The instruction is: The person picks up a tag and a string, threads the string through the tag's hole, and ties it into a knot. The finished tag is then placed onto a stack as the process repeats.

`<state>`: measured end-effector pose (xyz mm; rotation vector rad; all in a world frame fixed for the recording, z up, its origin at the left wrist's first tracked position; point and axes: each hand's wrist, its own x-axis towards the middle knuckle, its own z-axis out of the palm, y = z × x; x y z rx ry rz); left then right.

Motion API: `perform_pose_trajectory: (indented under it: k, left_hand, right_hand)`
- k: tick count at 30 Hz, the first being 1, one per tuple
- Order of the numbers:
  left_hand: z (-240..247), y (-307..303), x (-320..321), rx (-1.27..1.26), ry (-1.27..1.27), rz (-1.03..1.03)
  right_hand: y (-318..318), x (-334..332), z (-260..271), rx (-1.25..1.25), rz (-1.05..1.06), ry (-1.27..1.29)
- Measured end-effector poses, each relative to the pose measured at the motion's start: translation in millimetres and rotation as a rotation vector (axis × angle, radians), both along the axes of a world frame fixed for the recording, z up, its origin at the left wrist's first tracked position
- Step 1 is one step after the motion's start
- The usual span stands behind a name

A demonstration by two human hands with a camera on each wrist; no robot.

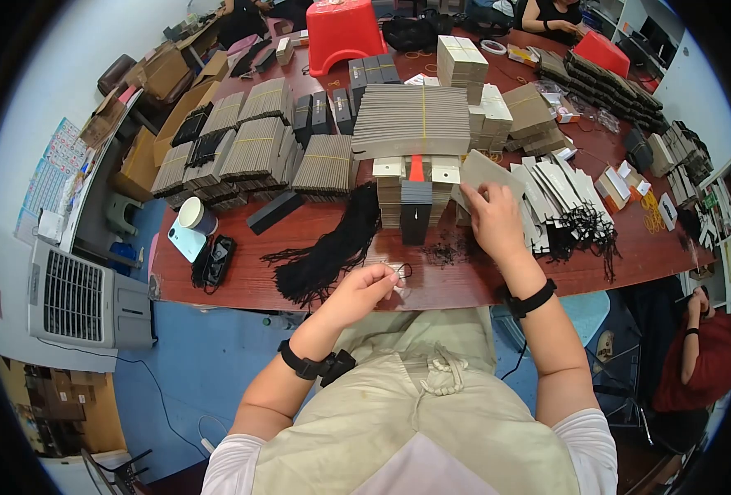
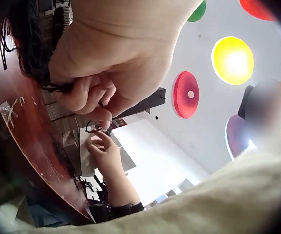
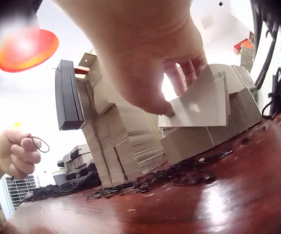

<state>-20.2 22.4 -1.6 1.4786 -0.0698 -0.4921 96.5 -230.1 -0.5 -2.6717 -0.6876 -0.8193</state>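
My left hand (image 1: 356, 295), near the table's front edge, pinches a thin black cord (image 3: 45, 144); a small loop of it stands out past the fingertips. A bundle of black cords (image 1: 341, 239) lies just beyond that hand. My right hand (image 1: 497, 219) reaches over a short stack of grey cardboard pieces (image 3: 189, 144). Its thumb and fingers grip a pale flat card (image 3: 204, 105) on top of the stack. To its right lie pale cards with black cords attached (image 1: 559, 194). Between the hands stands a dark box (image 1: 416, 216) in front of stacked cardboard.
Banded stacks of grey cardboard (image 1: 254, 148) fill the table's left side. A paper cup (image 1: 196, 216) and a phone (image 1: 186, 240) stand at the left edge. A red stool (image 1: 341, 37) rises at the back. Black scraps (image 1: 444, 252) litter the table before the stacks.
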Motion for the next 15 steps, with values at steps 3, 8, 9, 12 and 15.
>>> perform_pose_trajectory:
  k: [3, 8, 9, 12, 15]
  left_hand:
    - [-3.3, 1.2, 1.2, 0.008, -0.002, -0.005]
    - [-3.1, 0.7, 2.8, 0.019, -0.019, -0.015]
    - [-3.8, 0.4, 3.4, 0.028, -0.039, -0.012]
    - [-6.0, 0.3, 3.2, -0.001, -0.023, -0.010]
    - [-1.4, 2.1, 3.1, -0.066, 0.061, -0.004]
  right_hand:
    - [-1.6, 1.3, 2.2, -0.054, 0.017, 0.005]
    - [-0.7, 3.7, 11.1, -0.118, 0.061, 0.050]
    - [0.0, 5.3, 12.3, -0.113, 0.075, 0.050]
    - [1.5, 9.4, 11.3, -0.086, 0.094, 0.063]
    - [-2.3, 11.5, 6.7, -0.010, 0.088, 0.092]
